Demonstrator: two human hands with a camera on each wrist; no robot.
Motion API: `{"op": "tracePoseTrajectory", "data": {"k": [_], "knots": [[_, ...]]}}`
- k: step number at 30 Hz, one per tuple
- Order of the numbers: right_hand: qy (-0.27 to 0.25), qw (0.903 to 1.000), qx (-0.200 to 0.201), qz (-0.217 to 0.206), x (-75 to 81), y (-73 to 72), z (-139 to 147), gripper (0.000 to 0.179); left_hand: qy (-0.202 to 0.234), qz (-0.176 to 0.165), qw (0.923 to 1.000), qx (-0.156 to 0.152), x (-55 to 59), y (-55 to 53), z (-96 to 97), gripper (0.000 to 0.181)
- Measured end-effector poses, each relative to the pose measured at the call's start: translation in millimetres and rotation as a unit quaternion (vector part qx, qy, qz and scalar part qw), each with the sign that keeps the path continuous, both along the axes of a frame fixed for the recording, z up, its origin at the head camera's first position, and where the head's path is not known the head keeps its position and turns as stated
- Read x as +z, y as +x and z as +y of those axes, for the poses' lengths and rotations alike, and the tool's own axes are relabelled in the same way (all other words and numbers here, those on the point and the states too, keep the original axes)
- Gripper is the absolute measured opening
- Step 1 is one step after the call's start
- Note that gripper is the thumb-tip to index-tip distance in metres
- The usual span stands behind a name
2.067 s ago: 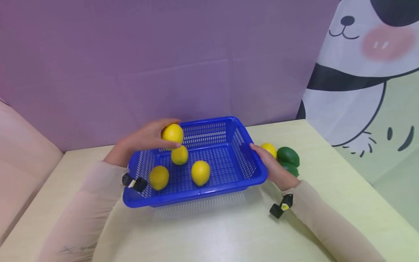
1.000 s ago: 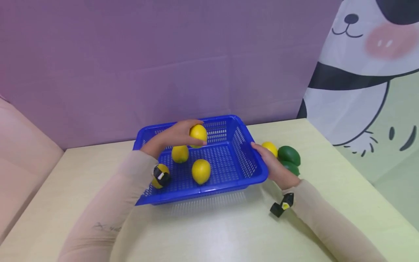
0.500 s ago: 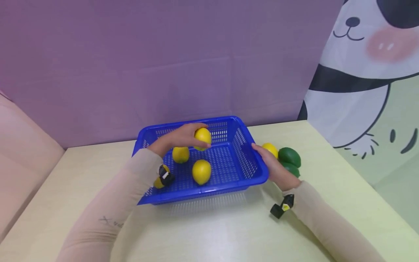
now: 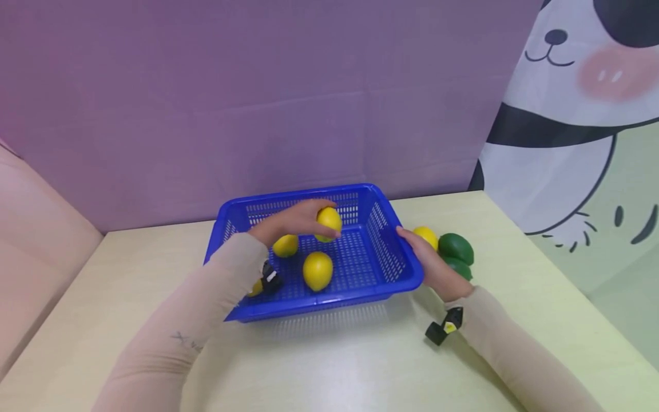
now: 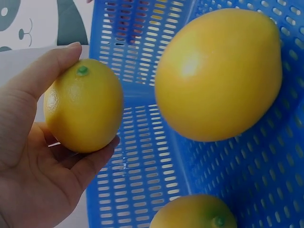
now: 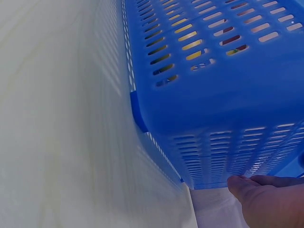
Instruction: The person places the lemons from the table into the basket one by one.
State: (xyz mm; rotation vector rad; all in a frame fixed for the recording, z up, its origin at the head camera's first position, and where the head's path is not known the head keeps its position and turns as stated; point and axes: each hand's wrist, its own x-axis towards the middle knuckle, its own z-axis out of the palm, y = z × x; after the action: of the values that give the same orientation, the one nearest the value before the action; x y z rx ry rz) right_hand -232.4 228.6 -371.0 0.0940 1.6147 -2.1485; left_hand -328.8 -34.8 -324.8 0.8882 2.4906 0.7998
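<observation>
A blue perforated plastic basket (image 4: pixel 340 300) stands on the table near the purple cloth. Over its middle, my left hand (image 4: pixel 296 219) holds a lemon (image 4: pixel 329 223) between thumb and fingers; in the left wrist view the green stem end of this lemon (image 5: pixel 85 107) shows. Inside the basket lie a front lemon (image 4: pixel 317 271), a rear lemon (image 4: pixel 286 245) and a left lemon (image 4: pixel 255 288), the last partly covered by the left wrist's camera. My right hand (image 4: pixel 435 266) grips the basket's right side, thumb at the rim; most of its fingers are hidden.
To the right of the basket, behind my right hand, lie a yellow lemon (image 4: pixel 426 236) and two dark green fruits, a rear green fruit (image 4: pixel 456 248) and a front green fruit (image 4: pixel 459 267). A purple cloth (image 4: pixel 288 114) hangs along the table's back edge.
My left hand, with the lemon in it, has moved right from the basket's left rear rim to over its middle, lately dropping slightly. The right hand keeps its grip and the basket stays put.
</observation>
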Motion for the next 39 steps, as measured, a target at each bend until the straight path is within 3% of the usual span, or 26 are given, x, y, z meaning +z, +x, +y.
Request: {"op": "tracePoseTrajectory", "data": {"k": [23, 39], "knots": [[0.008, 0.9998, 0.009, 0.016, -0.6, 0.0, 0, 0.066, -0.049, 0.026, 0.9982, -0.023, -23.5, -9.4, 18.2, 0.068], [0.01, 0.9997, 0.009, 0.02, 1.0, 2.8, 0, 0.066, -0.049, -0.006, 0.9987, 0.01, -36.6, -11.0, 20.6, 0.068]]}}
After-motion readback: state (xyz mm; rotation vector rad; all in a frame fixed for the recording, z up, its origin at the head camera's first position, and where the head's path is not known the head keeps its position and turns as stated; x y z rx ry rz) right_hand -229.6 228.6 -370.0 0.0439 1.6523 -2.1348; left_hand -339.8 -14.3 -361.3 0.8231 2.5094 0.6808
